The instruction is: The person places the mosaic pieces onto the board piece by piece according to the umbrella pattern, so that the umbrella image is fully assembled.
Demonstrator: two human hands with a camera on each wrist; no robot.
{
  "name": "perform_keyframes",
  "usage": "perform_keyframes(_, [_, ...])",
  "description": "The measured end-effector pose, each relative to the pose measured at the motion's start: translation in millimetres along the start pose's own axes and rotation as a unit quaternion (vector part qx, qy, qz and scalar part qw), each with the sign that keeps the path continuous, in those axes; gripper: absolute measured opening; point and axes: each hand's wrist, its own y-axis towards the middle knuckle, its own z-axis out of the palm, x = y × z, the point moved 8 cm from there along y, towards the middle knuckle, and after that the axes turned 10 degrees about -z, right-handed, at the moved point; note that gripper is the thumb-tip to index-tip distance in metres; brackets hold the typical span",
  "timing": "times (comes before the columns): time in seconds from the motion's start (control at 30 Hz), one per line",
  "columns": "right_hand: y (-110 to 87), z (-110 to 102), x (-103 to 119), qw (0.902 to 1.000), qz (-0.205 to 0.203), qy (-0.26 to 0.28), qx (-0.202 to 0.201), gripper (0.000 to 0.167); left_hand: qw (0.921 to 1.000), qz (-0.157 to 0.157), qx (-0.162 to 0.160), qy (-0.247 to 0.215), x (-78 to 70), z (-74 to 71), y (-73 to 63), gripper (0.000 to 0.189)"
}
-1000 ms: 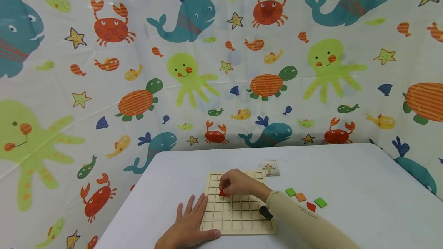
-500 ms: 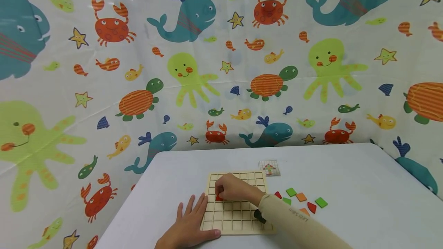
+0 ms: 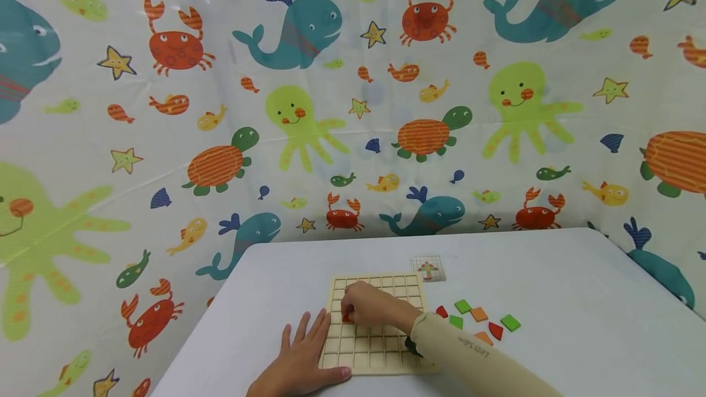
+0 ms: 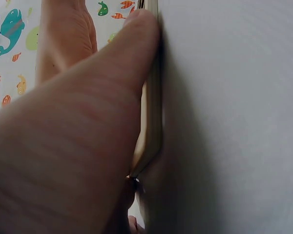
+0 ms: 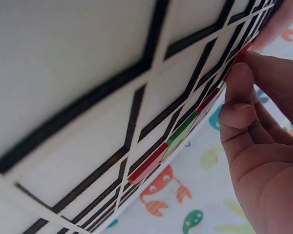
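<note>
My right hand (image 3: 371, 305) pinches a small red tile (image 5: 238, 61) between thumb and fingertips over the left part of the pale wooden grid board (image 3: 361, 360). In the head view only a sliver of that tile shows below the fingertips. The right wrist view has more pieces lying in the grid: a red tile (image 5: 149, 165), a green tile (image 5: 182, 129) and another red one, which my hand mostly hides in the head view. My left hand (image 3: 302, 357) rests with fingers spread at the board's left edge. Its thumb (image 4: 122, 58) lies along the near edge.
Several loose green, orange and red tiles, among them a green tile (image 3: 510, 323), lie on the white table (image 3: 579, 299) right of the board. A pattern card (image 3: 428, 268) lies beyond its far right corner. A sea-animal curtain (image 3: 353, 139) hangs behind.
My right hand has moved a little left and toward me with the red tile. Its sleeve has shifted, uncovering more loose tiles. My left hand has stayed in place.
</note>
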Motion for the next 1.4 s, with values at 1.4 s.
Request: perform_keyframes(1.4, [-223.6, -86, -62, 0.9716, 0.185, 0.123, -0.081, 0.049, 0.9992, -0.039, 0.001, 0.01, 1.2, 2.0, 0.1, 0.133])
